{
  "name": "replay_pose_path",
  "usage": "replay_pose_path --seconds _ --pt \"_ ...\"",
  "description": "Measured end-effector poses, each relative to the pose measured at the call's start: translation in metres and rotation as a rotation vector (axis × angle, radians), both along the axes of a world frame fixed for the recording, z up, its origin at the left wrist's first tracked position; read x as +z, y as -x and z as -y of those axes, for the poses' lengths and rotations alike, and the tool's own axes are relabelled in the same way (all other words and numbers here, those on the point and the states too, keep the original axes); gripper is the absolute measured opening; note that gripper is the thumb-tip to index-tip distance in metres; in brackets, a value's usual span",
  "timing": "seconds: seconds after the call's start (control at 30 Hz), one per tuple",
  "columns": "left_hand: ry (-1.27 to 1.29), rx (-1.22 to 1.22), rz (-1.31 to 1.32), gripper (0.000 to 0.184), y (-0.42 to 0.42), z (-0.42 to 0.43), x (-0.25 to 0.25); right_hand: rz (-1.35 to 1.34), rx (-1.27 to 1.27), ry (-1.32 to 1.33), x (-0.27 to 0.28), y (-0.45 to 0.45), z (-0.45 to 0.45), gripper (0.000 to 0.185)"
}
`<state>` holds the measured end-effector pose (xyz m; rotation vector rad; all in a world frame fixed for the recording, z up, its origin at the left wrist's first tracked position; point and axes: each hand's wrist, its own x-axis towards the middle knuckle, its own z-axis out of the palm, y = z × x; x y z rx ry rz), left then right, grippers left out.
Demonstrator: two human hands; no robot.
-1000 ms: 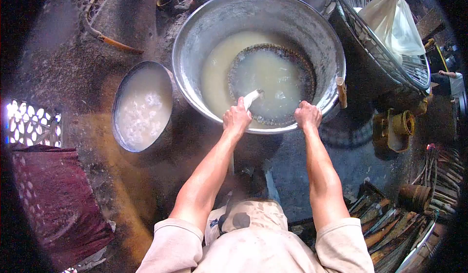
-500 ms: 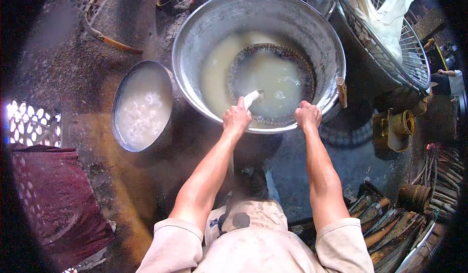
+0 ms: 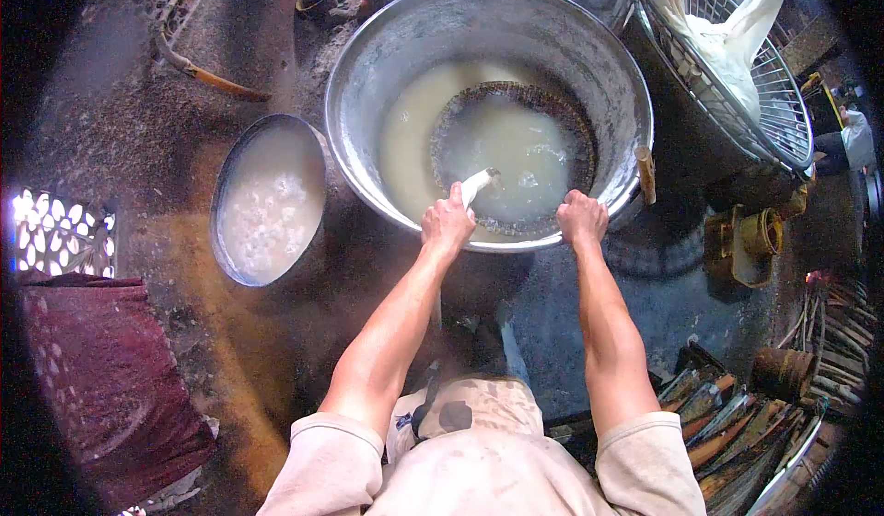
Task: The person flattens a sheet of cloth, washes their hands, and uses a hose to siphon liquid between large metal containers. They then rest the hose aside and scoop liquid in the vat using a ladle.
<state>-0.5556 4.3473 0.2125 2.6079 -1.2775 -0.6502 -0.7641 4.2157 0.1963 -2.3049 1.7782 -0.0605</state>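
Note:
A large metal pot [image 3: 364,162] of cloudy, pale liquid stands in front of me. Inside it, a dark ring [image 3: 448,115], textured like a coarse woven rim, encircles part of the liquid. My left hand [image 3: 448,221] is closed at the near rim around a short white piece [image 3: 476,185] with a dark tip, which slants over the ring; its kind is unclear. Closed too is my right hand [image 3: 582,217], at the near right of the pot where the ring meets the rim. What its fingers grip is hidden.
Left of the pot stands a smaller vessel [image 3: 272,194] of milky liquid. A wire basket [image 3: 783,115] with white cloth [image 3: 727,51] is at upper right. Split wood [image 3: 737,433] lies lower right, a curved-handled tool [image 3: 216,76] upper left. Another person [image 3: 858,139] is at far right.
Both my hands stay nearly in place, the white piece rising very slightly. The white cloth over the basket has shifted and spread, and the person at far right has moved.

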Motion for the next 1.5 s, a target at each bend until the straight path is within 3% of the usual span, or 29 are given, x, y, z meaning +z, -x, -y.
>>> replay_pose_path --seconds 1.2,1.3,1.5 --pt "-0.01 -0.013 0.016 0.051 0.0014 0.0011 0.0079 0.013 0.001 0.011 -0.0052 0.0002 0.001 0.022" --pt "-0.008 0.008 -0.023 0.06 -0.0001 0.0011 0.0059 0.004 0.013 0.011 -0.0049 0.0005 0.0006 0.022" --pt "-0.011 0.002 -0.021 0.06 -0.0007 0.0008 0.0052 0.017 0.012 0.005 -0.0047 0.0005 0.0005 0.022"
